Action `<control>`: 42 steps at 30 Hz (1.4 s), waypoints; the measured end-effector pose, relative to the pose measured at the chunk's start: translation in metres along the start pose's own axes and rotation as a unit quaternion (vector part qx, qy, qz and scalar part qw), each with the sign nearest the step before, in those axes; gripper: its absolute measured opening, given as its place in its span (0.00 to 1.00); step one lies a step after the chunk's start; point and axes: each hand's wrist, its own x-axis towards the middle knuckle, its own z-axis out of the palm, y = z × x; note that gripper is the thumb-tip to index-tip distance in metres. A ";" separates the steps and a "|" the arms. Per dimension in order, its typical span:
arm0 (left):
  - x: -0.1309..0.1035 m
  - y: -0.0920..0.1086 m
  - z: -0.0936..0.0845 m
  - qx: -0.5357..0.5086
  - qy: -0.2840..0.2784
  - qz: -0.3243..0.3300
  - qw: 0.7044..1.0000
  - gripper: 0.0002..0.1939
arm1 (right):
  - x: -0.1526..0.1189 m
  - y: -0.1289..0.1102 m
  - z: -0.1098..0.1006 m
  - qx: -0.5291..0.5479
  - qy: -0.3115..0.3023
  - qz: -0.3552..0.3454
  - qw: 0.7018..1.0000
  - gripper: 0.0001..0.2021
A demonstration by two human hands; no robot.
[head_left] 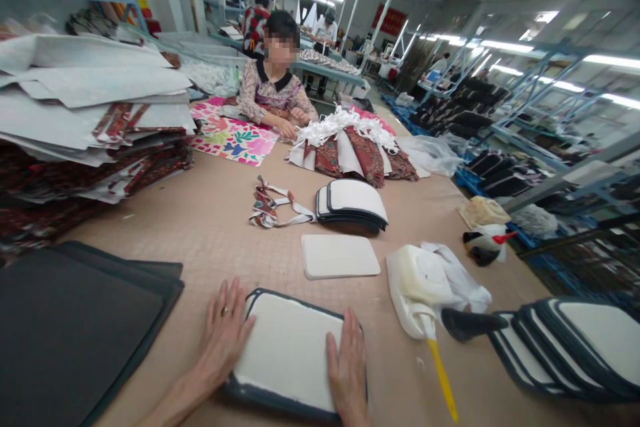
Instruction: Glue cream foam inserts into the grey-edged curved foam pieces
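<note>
White foam panel on dark backing, lower centre of frame, is pressed flat to the desk by left hand and right hand, both open, palms down, apparently for alignment.

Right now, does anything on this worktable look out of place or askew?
Nothing looks damaged or spilled. Both hands, left hand and right hand, press flat on a white pad with dark edging. Only the patterned straps lie loosely tangled.
</note>
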 end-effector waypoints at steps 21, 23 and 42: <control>0.025 0.019 0.009 -0.079 -0.071 0.192 0.976 0.26 | 0.019 -0.070 -0.009 -0.089 -0.042 -0.078 0.992 0.24; 0.025 0.017 0.013 -0.073 -0.060 0.196 0.976 0.26 | 0.016 -0.061 -0.014 -0.082 -0.037 -0.036 0.995 0.28; 0.026 0.016 0.016 -0.031 -0.048 0.189 0.980 0.27 | 0.005 -0.046 -0.009 -0.090 0.034 0.006 0.995 0.33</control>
